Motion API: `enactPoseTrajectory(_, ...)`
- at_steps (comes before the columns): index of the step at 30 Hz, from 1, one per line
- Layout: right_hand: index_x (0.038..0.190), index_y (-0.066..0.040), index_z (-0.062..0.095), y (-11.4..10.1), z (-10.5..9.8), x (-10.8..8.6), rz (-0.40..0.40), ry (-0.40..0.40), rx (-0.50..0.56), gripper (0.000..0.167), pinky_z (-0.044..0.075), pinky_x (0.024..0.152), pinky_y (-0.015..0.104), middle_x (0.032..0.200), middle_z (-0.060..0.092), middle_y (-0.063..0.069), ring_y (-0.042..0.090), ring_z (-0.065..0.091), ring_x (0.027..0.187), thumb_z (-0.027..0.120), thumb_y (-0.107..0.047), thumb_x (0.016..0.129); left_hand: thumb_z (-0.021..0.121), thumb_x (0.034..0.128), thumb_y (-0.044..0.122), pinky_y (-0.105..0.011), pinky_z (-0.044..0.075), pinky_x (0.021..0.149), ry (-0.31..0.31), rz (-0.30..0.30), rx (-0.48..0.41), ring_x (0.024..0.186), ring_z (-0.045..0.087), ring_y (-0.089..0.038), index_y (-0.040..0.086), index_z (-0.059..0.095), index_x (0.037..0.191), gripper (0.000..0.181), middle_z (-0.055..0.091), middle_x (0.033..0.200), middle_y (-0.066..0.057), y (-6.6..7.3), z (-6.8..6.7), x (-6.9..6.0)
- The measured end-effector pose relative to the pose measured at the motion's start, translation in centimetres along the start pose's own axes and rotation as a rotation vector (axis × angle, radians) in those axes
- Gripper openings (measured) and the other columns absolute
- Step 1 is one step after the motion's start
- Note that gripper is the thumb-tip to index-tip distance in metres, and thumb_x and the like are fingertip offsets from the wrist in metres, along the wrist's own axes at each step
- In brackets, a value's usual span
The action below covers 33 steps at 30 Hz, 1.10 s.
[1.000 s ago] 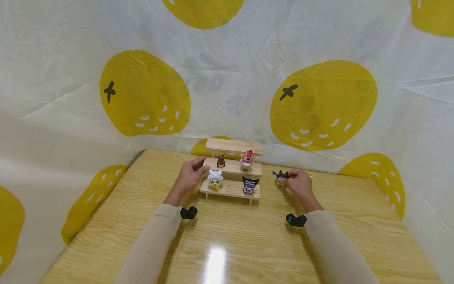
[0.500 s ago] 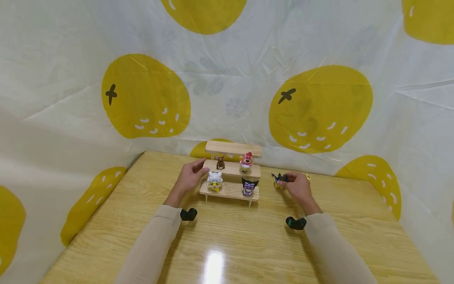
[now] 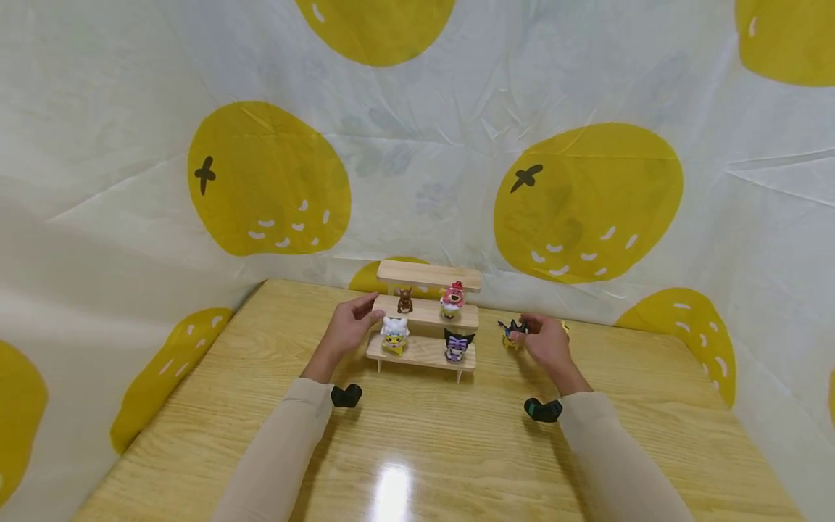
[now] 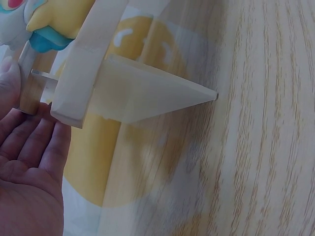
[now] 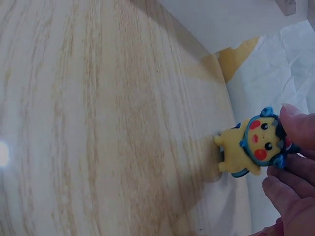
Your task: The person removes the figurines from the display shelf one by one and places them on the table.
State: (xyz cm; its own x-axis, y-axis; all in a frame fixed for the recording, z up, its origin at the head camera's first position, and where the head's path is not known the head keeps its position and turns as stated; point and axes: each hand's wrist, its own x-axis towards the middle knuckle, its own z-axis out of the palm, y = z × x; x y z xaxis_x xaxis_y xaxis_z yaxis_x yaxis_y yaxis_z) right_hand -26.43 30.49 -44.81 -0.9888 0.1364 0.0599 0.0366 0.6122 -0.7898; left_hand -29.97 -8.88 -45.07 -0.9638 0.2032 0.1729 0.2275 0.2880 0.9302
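A three-tier wooden stand (image 3: 424, 351) is on the table, its left end held by my left hand (image 3: 347, 328); in the left wrist view the thumb and fingers of the left hand (image 4: 32, 162) are around the middle tier's end. My right hand (image 3: 549, 344) pinches the dark headpiece of a yellow figurine (image 3: 512, 338), right of the stand. In the right wrist view the figurine (image 5: 238, 149) has red cheeks and a blue-trimmed hood, its feet at the tabletop, with the right hand (image 5: 298, 172) at its head.
On the bottom tier are a white-hooded figurine (image 3: 394, 335) and a black-and-purple one (image 3: 457, 346). The middle tier bears a brown figurine (image 3: 405, 300) and a pink one (image 3: 452, 299). Something small and yellow (image 3: 565, 330) shows behind my right hand. A patterned cloth (image 3: 424, 167) hangs behind the table.
The view has shifted slightly. My right hand still pinches the yellow figurine, which now sits a little closer to the stand. My left hand keeps its place at the stand's left end.
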Motion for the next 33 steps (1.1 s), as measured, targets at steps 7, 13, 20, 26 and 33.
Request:
enactPoseTrajectory(7, 0.142, 0.007, 0.059, -1.1, -0.4, -0.3, -0.076, 0.096, 0.003, 0.048, 0.046, 0.117, 0.057, 0.148, 0.058, 0.029, 0.048, 0.052, 0.140, 0.071, -0.008, 0.098, 0.063, 0.1055, 0.023, -0.050, 0.049, 0.116, 0.001, 0.005, 0.001, 0.142, 0.055, -0.036, 0.007, 0.049, 0.155, 0.054, 0.054, 0.155, -0.020, 0.0, 0.1, -0.1)
enactPoseTrajectory(13, 0.132, 0.004, 0.068, -2.9, -0.7, -0.9, -0.118, 0.146, 0.075, 0.037, 0.054, 0.109, 0.053, 0.137, 0.067, 0.028, 0.043, 0.063, 0.131, 0.072, -0.007, 0.097, 0.064, 0.1054, 0.023, -0.050, 0.049, 0.116, 0.007, 0.003, -0.002, 0.142, 0.055, -0.037, 0.007, 0.049, 0.156, 0.055, 0.054, 0.155, -0.021, 0.2, 0.0, -0.2)
enactPoseTrajectory(20, 0.129, 0.000, 0.072, -5.5, -0.6, -1.5, -0.110, 0.038, 0.185, 0.032, 0.062, 0.085, 0.023, 0.132, 0.071, 0.024, 0.032, 0.071, 0.119, 0.073, -0.010, 0.098, 0.064, 0.1052, 0.022, -0.050, 0.050, 0.115, 0.004, 0.013, 0.002, 0.141, 0.055, -0.038, 0.005, 0.049, 0.155, 0.055, 0.054, 0.155, -0.022, 0.2, 0.0, 0.0)
enactPoseTrajectory(26, 0.128, 0.002, 0.072, -7.8, 0.2, -1.7, -0.087, -0.037, 0.254, 0.033, 0.062, 0.089, 0.022, 0.132, 0.071, 0.024, 0.024, 0.074, 0.113, 0.074, -0.008, 0.096, 0.064, 0.1053, 0.021, -0.051, 0.049, 0.115, 0.007, 0.014, -0.005, 0.141, 0.056, -0.037, 0.004, 0.049, 0.155, 0.055, 0.054, 0.154, -0.022, 0.2, -0.2, 0.0)
enactPoseTrajectory(33, 0.130, 0.003, 0.071, -9.4, 0.8, -1.9, -0.088, -0.079, 0.256, 0.036, 0.062, 0.097, 0.031, 0.132, 0.071, 0.024, 0.028, 0.073, 0.117, 0.076, -0.009, 0.096, 0.064, 0.1054, 0.022, -0.051, 0.049, 0.115, -0.002, 0.022, -0.005, 0.142, 0.055, -0.038, 0.002, 0.048, 0.155, 0.056, 0.053, 0.156, -0.022, 0.1, 0.0, 0.1)
